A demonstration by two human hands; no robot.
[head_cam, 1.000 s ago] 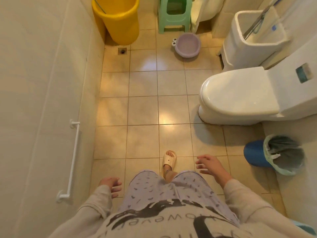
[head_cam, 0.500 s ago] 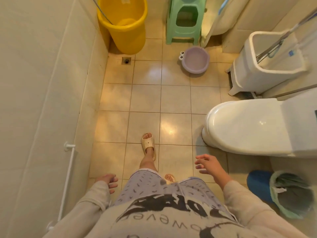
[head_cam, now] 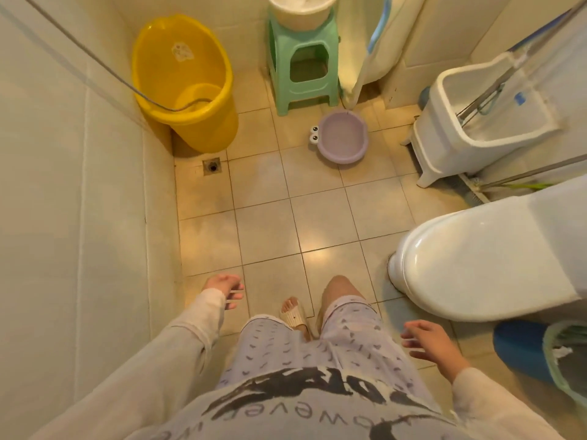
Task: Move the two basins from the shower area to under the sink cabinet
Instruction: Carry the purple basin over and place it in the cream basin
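A small purple basin (head_cam: 343, 139) with two cartoon eyes on its left rim sits on the tiled floor ahead, just in front of a green stool (head_cam: 301, 68). A cream basin (head_cam: 300, 9) rests on top of that stool, partly cut off by the frame's top edge. My left hand (head_cam: 224, 289) hangs open near the left wall, empty. My right hand (head_cam: 428, 342) is open and empty too, low beside the toilet. Both hands are far short of the basins.
A large yellow bucket (head_cam: 187, 87) stands in the far left corner by a floor drain (head_cam: 211, 166). A white toilet (head_cam: 489, 262) fills the right side, with a white mop bucket (head_cam: 476, 122) behind it and a blue bin (head_cam: 540, 354) at lower right.
I have stepped forward into the shower area; the basins, stool and bucket are nearer. My left hand swung forward and my right hand dropped back. Both stayed empty.
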